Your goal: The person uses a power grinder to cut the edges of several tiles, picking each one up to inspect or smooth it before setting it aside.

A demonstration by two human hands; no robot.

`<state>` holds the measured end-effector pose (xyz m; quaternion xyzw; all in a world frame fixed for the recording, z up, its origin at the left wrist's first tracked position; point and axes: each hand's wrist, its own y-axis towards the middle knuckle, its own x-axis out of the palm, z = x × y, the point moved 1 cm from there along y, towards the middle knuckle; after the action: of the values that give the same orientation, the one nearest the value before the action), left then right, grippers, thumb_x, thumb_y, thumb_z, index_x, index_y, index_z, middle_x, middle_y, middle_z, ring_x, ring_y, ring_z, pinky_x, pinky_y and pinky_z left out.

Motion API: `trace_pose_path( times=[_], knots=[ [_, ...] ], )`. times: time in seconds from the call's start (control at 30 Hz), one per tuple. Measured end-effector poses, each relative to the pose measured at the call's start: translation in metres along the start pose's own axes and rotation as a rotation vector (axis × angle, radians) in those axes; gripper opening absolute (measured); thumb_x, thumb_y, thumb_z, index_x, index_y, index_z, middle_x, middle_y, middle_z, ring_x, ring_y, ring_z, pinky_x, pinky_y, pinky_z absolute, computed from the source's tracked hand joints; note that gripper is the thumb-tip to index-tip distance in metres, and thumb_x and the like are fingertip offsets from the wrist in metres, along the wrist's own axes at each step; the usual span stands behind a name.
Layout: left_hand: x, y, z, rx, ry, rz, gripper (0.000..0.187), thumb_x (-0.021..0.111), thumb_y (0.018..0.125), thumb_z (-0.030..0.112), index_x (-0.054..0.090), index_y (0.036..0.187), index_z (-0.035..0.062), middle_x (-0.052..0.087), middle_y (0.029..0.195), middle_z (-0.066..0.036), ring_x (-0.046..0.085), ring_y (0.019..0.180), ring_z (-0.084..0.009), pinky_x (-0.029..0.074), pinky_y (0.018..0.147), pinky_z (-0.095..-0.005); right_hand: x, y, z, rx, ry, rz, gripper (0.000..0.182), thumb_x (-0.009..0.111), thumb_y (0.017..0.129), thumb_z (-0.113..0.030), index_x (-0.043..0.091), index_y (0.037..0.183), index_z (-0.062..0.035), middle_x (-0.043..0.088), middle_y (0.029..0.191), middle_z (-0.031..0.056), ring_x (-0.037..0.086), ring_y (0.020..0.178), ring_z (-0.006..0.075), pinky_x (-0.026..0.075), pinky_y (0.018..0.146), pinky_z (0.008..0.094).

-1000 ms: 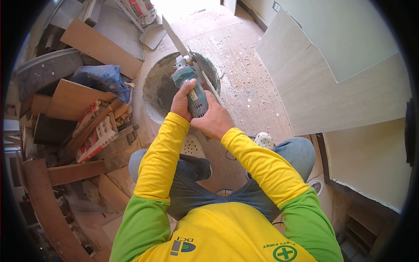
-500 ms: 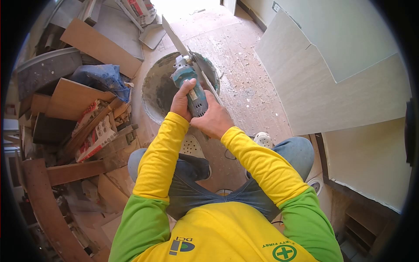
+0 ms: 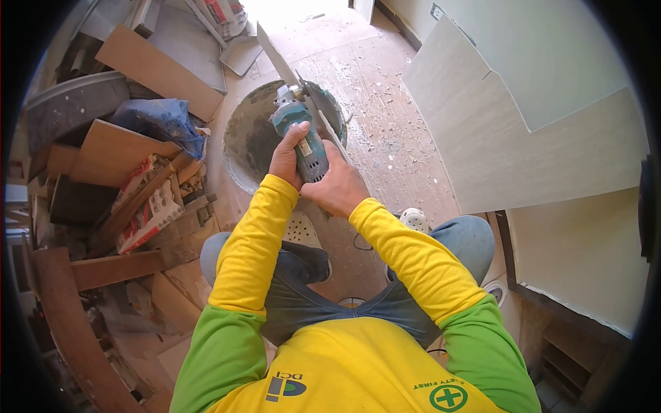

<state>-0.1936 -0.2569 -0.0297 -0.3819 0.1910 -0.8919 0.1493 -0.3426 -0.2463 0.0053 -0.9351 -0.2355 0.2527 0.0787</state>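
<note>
A teal angle grinder (image 3: 303,141) is held between my two hands, its head pointing away from me over a round, cement-stained bucket (image 3: 241,148). My left hand (image 3: 286,157) wraps the left side of its body, thumb on top. On the right side, my right hand (image 3: 339,186) grips the rear of the body. A thin, long tile piece (image 3: 275,56) stands nearly edge-on at the grinder's head, across the bucket. Its lower part runs down beside my right hand, and whether those fingers also touch it is hidden.
Boards and scraps (image 3: 124,158) are piled at the left, with a blue plastic bag (image 3: 165,124) on them. Pale chips litter the floor (image 3: 406,151) beyond the bucket. A large pale panel (image 3: 482,138) is at the right. My shoes (image 3: 301,230) are below my hands.
</note>
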Motion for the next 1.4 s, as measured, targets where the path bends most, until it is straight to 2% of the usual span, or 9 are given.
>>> trace_pose_path(
  times=[0.37,0.43,0.5,0.53,0.57,0.63,0.73,1.13,1.4],
  knots=[
    [-0.001,-0.004,0.007,0.005,0.023,-0.028,0.043,0.078,0.089,0.031,0.06,0.116,0.0029,0.07,0.102,-0.013,0.072,0.087,-0.0247,0.064,0.081,-0.0393,0.001,-0.001,-0.006,-0.008,0.017,-0.007,0.092,0.075,0.068,-0.03,0.039,0.15,-0.0062,0.068,0.117,0.0267,0.069,0.107,0.041,0.055,0.096,0.0436],
    [0.007,-0.01,0.009,-0.04,-0.021,-0.014,0.031,0.078,0.089,0.029,0.063,0.108,0.0088,0.069,0.091,-0.007,0.07,0.079,-0.0225,0.062,0.076,-0.0378,0.001,-0.002,-0.009,0.013,0.038,-0.017,0.092,0.076,0.069,-0.03,0.04,0.15,-0.0058,0.067,0.12,0.0263,0.069,0.109,0.0401,0.055,0.096,0.043],
    [0.006,-0.01,0.007,-0.009,-0.023,-0.035,0.035,0.079,0.088,0.033,0.064,0.107,0.0079,0.067,0.091,-0.007,0.069,0.077,-0.022,0.06,0.074,-0.0372,0.002,-0.003,-0.006,-0.051,0.077,0.0,0.091,0.077,0.069,-0.032,0.042,0.148,-0.0054,0.067,0.123,0.0257,0.068,0.11,0.04,0.055,0.096,0.0439],
    [0.0,-0.008,0.004,-0.013,0.015,0.044,0.042,0.081,0.084,0.036,0.065,0.108,0.0071,0.065,0.09,-0.006,0.067,0.076,-0.0209,0.058,0.073,-0.0376,0.004,-0.002,-0.003,-0.112,0.093,0.012,0.093,0.077,0.07,-0.035,0.04,0.15,-0.006,0.066,0.124,0.0302,0.066,0.113,0.045,0.053,0.097,0.0462],
    [0.004,-0.012,0.004,0.073,0.094,0.064,0.039,0.078,0.087,0.037,0.068,0.111,0.0078,0.067,0.094,-0.007,0.067,0.086,-0.0206,0.057,0.08,-0.0358,0.008,0.001,0.002,-0.173,0.145,0.014,0.089,0.079,0.07,-0.033,0.044,0.146,-0.0039,0.067,0.122,0.0267,0.068,0.109,0.0399,0.054,0.094,0.043],
    [0.006,-0.011,0.005,0.131,0.279,0.178,0.05,0.082,0.079,0.042,0.07,0.112,0.0063,0.066,0.096,-0.007,0.064,0.087,-0.0185,0.054,0.082,-0.0346,0.012,0.004,0.007,-0.227,0.197,-0.008,0.083,0.08,0.072,-0.026,0.048,0.144,-0.0012,0.064,0.126,0.0189,0.066,0.111,0.0304,0.054,0.093,0.039],
    [0.005,0.007,-0.003,0.304,0.137,0.036,0.048,0.081,0.079,0.033,0.067,0.116,0.0076,0.066,0.1,-0.006,0.063,0.089,-0.0188,0.054,0.083,-0.0369,0.019,0.018,0.032,-0.254,0.211,0.009,0.084,0.078,0.073,-0.018,0.045,0.149,-0.0011,0.061,0.127,0.0128,0.062,0.109,0.0235,0.049,0.098,0.0348],
    [0.028,-0.011,0.0,0.418,0.239,0.114,0.061,0.077,0.069,0.028,0.06,0.123,0.0053,0.064,0.104,-0.01,0.061,0.097,-0.0227,0.05,0.09,-0.0379,0.009,0.007,0.038,-0.316,0.259,0.052,0.076,0.078,0.086,-0.021,0.042,0.151,-0.0007,0.058,0.129,0.0102,0.057,0.112,0.0204,0.046,0.099,0.0322],
    [0.04,-0.026,0.007,0.485,0.289,0.041,0.082,0.077,0.071,0.023,0.045,0.144,0.0021,0.064,0.12,-0.017,0.06,0.113,-0.0272,0.046,0.102,-0.0369,-0.006,-0.002,0.029,-0.236,0.288,-0.044,0.069,0.076,0.092,-0.018,0.042,0.15,-0.0023,0.061,0.124,0.0104,0.061,0.104,0.0182,0.05,0.092,0.0324]
  ],
)
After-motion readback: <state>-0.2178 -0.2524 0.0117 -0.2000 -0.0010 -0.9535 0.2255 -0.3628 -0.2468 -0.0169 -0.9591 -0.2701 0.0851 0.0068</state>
